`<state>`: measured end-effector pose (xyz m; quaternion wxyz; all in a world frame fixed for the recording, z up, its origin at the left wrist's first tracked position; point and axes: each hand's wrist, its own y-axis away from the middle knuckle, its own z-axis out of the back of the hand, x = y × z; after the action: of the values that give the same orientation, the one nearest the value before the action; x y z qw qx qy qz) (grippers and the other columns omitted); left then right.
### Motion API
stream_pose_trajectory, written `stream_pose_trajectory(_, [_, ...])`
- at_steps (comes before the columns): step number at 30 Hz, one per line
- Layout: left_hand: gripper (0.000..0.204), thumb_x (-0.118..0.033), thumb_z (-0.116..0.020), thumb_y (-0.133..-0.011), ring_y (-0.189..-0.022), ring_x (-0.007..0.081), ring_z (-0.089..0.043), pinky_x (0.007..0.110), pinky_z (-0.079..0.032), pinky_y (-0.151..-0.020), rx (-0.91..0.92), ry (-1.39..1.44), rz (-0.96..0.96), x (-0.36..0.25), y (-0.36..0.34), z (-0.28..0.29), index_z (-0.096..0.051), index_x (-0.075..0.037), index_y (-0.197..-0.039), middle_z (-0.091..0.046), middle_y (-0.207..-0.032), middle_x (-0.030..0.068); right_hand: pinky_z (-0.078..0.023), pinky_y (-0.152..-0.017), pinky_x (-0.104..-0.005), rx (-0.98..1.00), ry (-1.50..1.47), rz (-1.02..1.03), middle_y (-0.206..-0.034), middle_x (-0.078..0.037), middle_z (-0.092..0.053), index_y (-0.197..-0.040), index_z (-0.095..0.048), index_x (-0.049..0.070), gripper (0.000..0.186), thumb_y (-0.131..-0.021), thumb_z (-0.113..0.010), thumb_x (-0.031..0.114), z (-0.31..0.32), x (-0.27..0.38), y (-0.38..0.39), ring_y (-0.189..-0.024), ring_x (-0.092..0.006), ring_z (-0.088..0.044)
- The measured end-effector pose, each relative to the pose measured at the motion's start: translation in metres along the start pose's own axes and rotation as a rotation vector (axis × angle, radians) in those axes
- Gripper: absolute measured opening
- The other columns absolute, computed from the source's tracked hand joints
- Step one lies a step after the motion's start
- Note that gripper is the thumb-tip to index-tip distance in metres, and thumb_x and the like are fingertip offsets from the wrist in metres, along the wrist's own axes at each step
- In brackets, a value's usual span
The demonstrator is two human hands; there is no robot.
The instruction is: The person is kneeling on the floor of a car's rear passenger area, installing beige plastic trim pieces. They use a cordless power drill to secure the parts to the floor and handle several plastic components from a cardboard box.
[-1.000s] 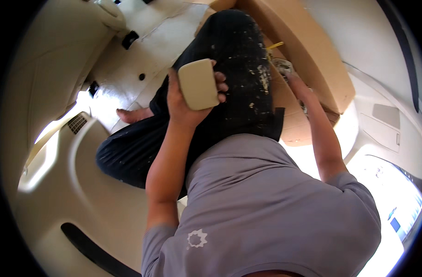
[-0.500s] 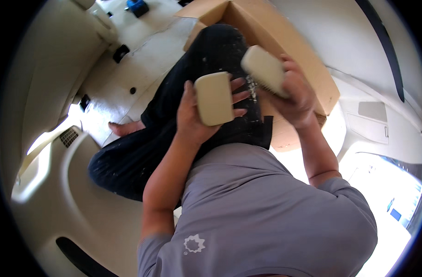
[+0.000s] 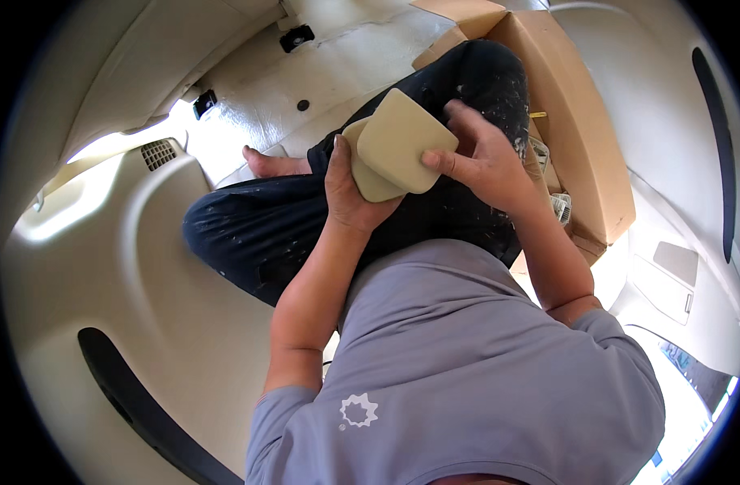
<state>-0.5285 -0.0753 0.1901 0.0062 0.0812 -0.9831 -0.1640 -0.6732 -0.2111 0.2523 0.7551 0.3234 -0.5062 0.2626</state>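
Two beige, smooth, rounded-corner flat pieces overlap above my lap. My left hand holds the lower piece from beneath, its thumb along the left edge. Across that one lies the upper piece, turned at an angle and hiding much of the lower one. My right hand grips the upper piece at its right corner, thumb on top and the other fingers partly hidden or raised behind. Whether the two faces touch, I cannot tell.
An open cardboard box stands against my right leg, with several small packaged items inside. My crossed legs in dark trousers fill the middle. Cream vehicle trim with a black strip curves at the left; a pale floor lies ahead.
My right hand has brought its piece leftward onto or just over the one in my left hand. The view has shifted, showing more of the box's inside.
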Motion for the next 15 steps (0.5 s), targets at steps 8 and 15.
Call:
stream_pose_trajectory(8, [0.087, -0.08, -0.042, -0.09, -0.128, 0.034, -0.055, 0.048, -0.049, -0.102, 0.073, -0.158, -0.057, -0.019, -0.001, -0.012, -0.051, -0.009, -0.14, -0.057, -0.139, 0.0162, -0.056, -0.074, -0.0267, 0.136, -0.373, -0.127, -0.102, -0.007, -0.07, -0.127, -0.064, -0.003, 0.05, -0.09, -0.076, 0.028, 0.033, 0.017, -0.004, -0.09, -0.0131, -0.066])
stream_pose_trajectory(15, [0.088, -0.078, -0.036, -0.094, -0.113, 0.0355, -0.063, 0.049, -0.055, -0.089, 0.091, -0.181, -0.051, -0.028, -0.006, -0.004, -0.054, -0.004, -0.137, -0.061, -0.129, 0.022, -0.054, -0.086, -0.0289, 0.177, -0.348, -0.072, -0.107, -0.011, -0.071, -0.131, -0.062, -0.004, 0.055, -0.088, -0.077, 0.027, 0.039, 0.0, -0.007, -0.097, -0.015, -0.067])
